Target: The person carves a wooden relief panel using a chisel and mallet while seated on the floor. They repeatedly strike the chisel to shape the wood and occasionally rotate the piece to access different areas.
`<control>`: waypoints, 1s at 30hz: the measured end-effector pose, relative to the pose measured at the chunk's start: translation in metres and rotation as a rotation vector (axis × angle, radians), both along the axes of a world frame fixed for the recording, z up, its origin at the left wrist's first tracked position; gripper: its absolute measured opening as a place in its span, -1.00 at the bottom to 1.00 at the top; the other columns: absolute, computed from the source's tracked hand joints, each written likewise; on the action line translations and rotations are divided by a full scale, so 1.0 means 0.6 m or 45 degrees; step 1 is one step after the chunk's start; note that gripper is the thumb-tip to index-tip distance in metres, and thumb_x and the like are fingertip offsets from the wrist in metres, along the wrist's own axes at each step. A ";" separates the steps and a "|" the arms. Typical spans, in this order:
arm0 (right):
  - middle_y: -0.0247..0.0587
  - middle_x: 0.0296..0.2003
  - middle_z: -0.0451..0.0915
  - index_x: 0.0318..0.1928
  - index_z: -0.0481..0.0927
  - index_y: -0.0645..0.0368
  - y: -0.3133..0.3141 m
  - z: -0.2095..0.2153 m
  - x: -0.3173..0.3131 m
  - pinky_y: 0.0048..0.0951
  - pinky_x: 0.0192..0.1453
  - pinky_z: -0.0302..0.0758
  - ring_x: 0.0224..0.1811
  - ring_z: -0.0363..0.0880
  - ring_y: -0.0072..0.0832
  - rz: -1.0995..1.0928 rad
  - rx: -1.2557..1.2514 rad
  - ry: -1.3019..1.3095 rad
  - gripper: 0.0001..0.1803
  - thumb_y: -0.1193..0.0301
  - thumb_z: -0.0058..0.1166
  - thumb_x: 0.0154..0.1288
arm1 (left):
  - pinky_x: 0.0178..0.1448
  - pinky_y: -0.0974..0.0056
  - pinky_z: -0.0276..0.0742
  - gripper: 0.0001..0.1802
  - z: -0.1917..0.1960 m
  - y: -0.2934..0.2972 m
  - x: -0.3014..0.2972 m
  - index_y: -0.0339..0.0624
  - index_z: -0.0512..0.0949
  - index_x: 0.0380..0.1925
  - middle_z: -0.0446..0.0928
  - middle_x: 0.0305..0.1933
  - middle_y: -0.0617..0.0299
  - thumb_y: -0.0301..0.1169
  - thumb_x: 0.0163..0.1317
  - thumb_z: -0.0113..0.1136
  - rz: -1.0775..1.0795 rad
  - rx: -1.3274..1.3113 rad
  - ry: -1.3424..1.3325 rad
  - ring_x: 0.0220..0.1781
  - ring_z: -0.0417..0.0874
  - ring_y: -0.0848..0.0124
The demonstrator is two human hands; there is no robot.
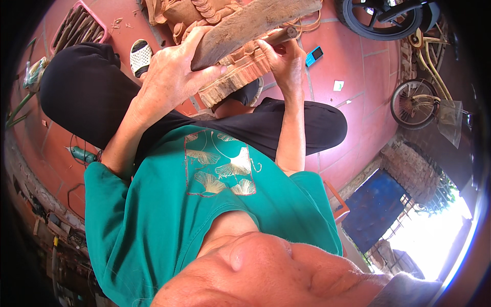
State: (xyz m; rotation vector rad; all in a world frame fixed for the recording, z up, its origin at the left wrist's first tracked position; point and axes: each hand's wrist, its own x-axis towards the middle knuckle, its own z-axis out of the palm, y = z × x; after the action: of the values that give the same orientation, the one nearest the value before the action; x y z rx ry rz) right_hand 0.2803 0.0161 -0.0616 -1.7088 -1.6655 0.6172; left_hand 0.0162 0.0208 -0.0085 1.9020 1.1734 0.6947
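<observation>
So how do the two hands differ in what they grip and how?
The left hand wraps a broad, dark wooden club; the right hand closes on a slim, round tool handle. The left hand holds the club's near end; the right hand sits beneath its far end. Both are shut, over the pale carved wood block.
</observation>
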 end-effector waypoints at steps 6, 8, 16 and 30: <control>-0.25 -0.41 0.73 -0.15 0.66 0.22 0.007 -0.008 -0.011 -0.47 -0.25 0.62 -0.36 0.73 -0.53 -0.003 0.111 0.160 -0.69 0.48 0.50 0.12 | -0.11 -0.02 0.65 -0.30 -0.001 0.000 0.002 -0.22 0.37 0.27 0.69 -0.23 -0.21 -0.12 0.26 0.42 0.013 0.014 0.007 -0.17 0.76 -0.14; -0.24 -0.41 0.73 -0.13 0.65 0.21 0.009 -0.012 -0.010 -0.47 -0.27 0.62 -0.37 0.73 -0.52 0.009 0.137 0.161 -0.66 0.48 0.51 0.11 | -0.11 -0.02 0.65 -0.30 0.000 0.001 0.002 -0.22 0.37 0.27 0.69 -0.23 -0.21 -0.13 0.26 0.42 0.010 0.032 -0.011 -0.17 0.76 -0.15; -0.23 -0.40 0.70 -0.12 0.59 0.22 0.008 -0.012 -0.010 -0.46 -0.29 0.61 -0.39 0.71 -0.50 0.051 0.159 0.091 -0.65 0.48 0.49 0.14 | -0.13 -0.03 0.65 -0.30 0.000 0.000 0.002 -0.22 0.37 0.27 0.69 -0.23 -0.22 -0.14 0.26 0.42 -0.004 0.004 -0.007 -0.18 0.75 -0.15; -0.24 -0.39 0.70 -0.10 0.59 0.20 0.003 -0.007 -0.019 -0.43 -0.26 0.62 -0.34 0.72 -0.47 0.060 0.068 0.167 -0.64 0.40 0.49 0.18 | -0.12 -0.01 0.65 -0.28 0.005 -0.002 0.001 -0.23 0.36 0.29 0.68 -0.20 -0.23 -0.15 0.24 0.44 -0.016 0.046 -0.091 -0.17 0.75 -0.14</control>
State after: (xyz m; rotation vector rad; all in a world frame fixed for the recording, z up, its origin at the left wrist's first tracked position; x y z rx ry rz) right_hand 0.2692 0.0182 -0.0659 -1.5613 -1.6190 0.6858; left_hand 0.0166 0.0194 -0.0055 1.8970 1.1107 0.7751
